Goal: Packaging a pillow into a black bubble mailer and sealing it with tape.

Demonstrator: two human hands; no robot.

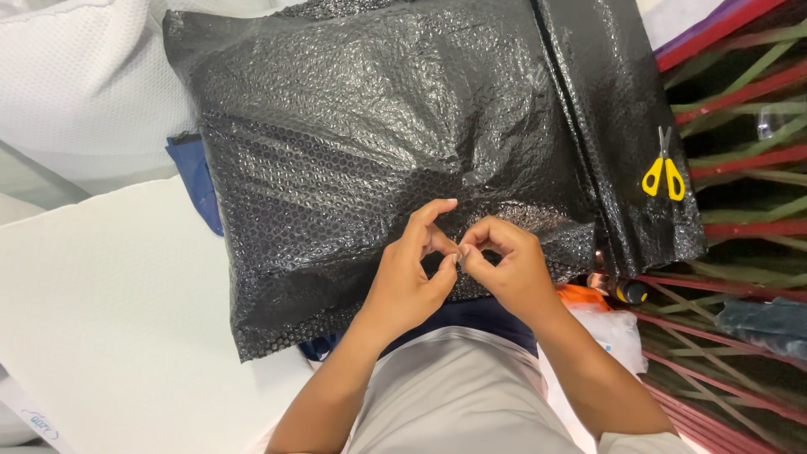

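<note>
A large parcel wrapped in black bubble wrap (361, 143) lies in front of me, partly on my lap. My left hand (412, 273) and my right hand (504, 265) meet at its near edge, fingertips pinched together on something very small that I cannot make out, right against the wrap. A further fold of black bubble wrap (626, 126) lies along the parcel's right side.
Yellow-handled scissors (663, 172) rest on the right fold of wrap. A white foam sheet (109, 311) lies at left, white mesh fabric (84, 76) at upper left, a red and green woven mat (740, 244) at right. An orange object (584, 296) and a clear plastic bag (618, 328) sit beside my right forearm.
</note>
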